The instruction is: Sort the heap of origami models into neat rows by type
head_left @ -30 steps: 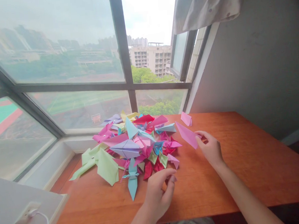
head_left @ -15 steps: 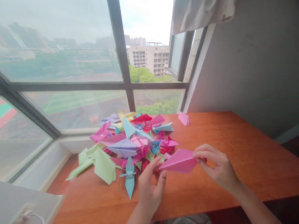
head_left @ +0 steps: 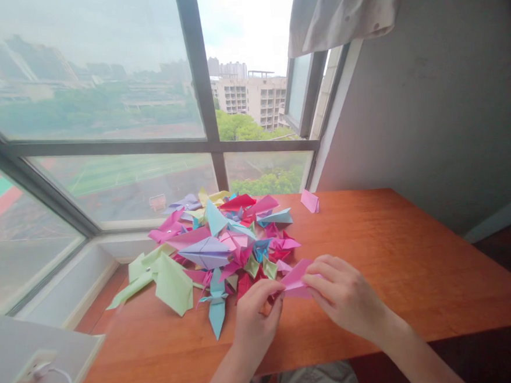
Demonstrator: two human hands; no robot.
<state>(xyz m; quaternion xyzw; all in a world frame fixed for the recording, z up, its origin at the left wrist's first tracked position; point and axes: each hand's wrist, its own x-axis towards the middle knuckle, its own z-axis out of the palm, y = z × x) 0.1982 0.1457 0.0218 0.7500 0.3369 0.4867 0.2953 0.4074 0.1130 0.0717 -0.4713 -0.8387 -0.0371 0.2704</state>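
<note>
A pink folded paper point(head_left: 295, 281) is held just above the near part of the table, partly hidden by fingers. My left hand point(head_left: 259, 314) pinches its left tip between thumb and forefinger. My right hand point(head_left: 345, 293) lies over its right side, with fingers closed on the sheet and covering that end. Just beyond my hands spreads a heap of folded papers in many colours, among them a purple folded paper point(head_left: 205, 253), a light green folded paper point(head_left: 173, 285) and a light blue folded paper crane point(head_left: 217, 305).
The wooden table point(head_left: 372, 236) stands against a large window with a dark frame point(head_left: 147, 145). A small pink folded paper point(head_left: 310, 201) lies alone near the back edge. A wall socket with a white plug point(head_left: 43, 370) is at the lower left. A curtain point(head_left: 341, 13) hangs at the upper right.
My right hand has moved left along the pink paper, from its right tip to nearer my left hand, and now covers more of it. My left hand keeps its pinch on the left tip.
</note>
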